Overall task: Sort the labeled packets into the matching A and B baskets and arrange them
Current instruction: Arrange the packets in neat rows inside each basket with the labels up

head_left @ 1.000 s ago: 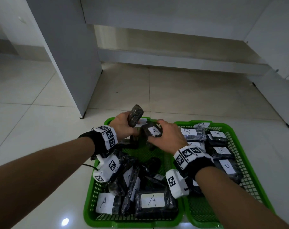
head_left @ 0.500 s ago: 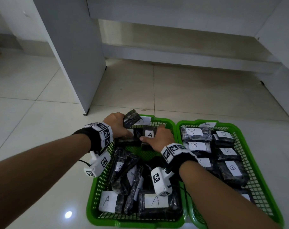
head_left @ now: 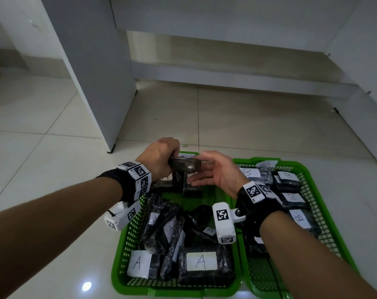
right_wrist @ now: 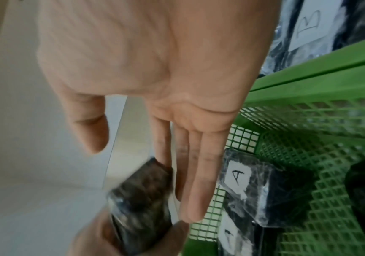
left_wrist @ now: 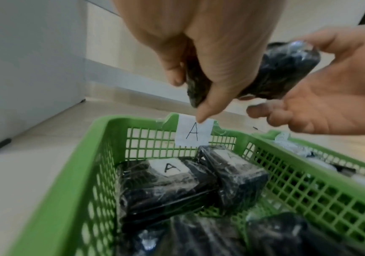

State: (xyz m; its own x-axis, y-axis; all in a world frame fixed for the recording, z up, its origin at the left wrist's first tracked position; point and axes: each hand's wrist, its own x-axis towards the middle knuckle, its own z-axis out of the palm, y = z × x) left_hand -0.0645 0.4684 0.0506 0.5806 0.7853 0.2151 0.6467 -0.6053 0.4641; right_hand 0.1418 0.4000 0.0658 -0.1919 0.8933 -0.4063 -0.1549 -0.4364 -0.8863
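My left hand (head_left: 161, 157) grips a black wrapped packet (head_left: 184, 165) above the far end of the green A basket (head_left: 118, 266); its label is hidden. My right hand (head_left: 211, 169) is open, and its straight fingers touch the packet's right end. In the left wrist view the packet (left_wrist: 282, 69) sits between thumb and fingers, above the basket's A tag (left_wrist: 193, 133). Two A packets (left_wrist: 168, 180) lie flat at that far end. Several more A packets (head_left: 201, 261) fill the near end. The B basket (head_left: 310, 169) holds B packets (head_left: 292, 197) in rows.
Both baskets stand side by side on a glossy tiled floor (head_left: 43, 169). A grey cabinet panel (head_left: 92, 72) stands at the far left, with a low step (head_left: 237, 76) behind. A white unit (head_left: 366, 61) is at the right.
My right hand has let go of the A packet it was pressing into the basket, lifted and opened against the left hand's packet. The left hand has turned that packet level.
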